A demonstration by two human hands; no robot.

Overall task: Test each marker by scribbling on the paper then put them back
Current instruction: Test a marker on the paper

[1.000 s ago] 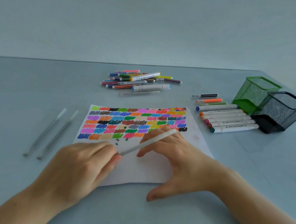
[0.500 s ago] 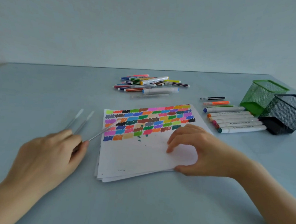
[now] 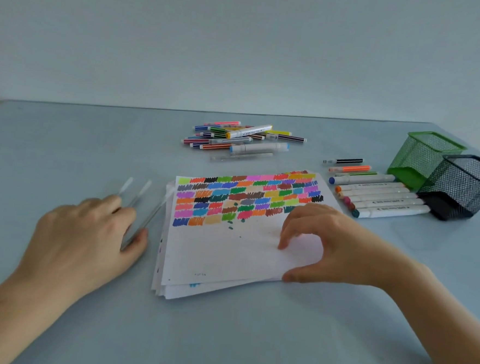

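Note:
A stack of white paper [image 3: 222,254] lies mid-table, its top half filled with coloured scribble patches. My left hand [image 3: 81,236] is on the table left of the stack. It holds a thin clear pen [image 3: 157,207] between thumb and fingers, low and nearly flat. Beside it lie two more clear pens [image 3: 126,185]. My right hand [image 3: 336,245] rests on the paper's lower right, curved fingertips pressing the sheet and the thumb at the stack's near edge. A pile of thin striped markers [image 3: 244,139] lies behind the paper.
A row of thick white markers [image 3: 379,197] with coloured caps lies right of the paper, with a few thin ones behind it. A green mesh holder [image 3: 422,157] and a black mesh holder [image 3: 466,183] sit at the far right. The table's back edge meets a plain wall.
My left hand carried the clear pen from over the paper to the left, down beside the two clear pens. The paper stack turned under my right hand.

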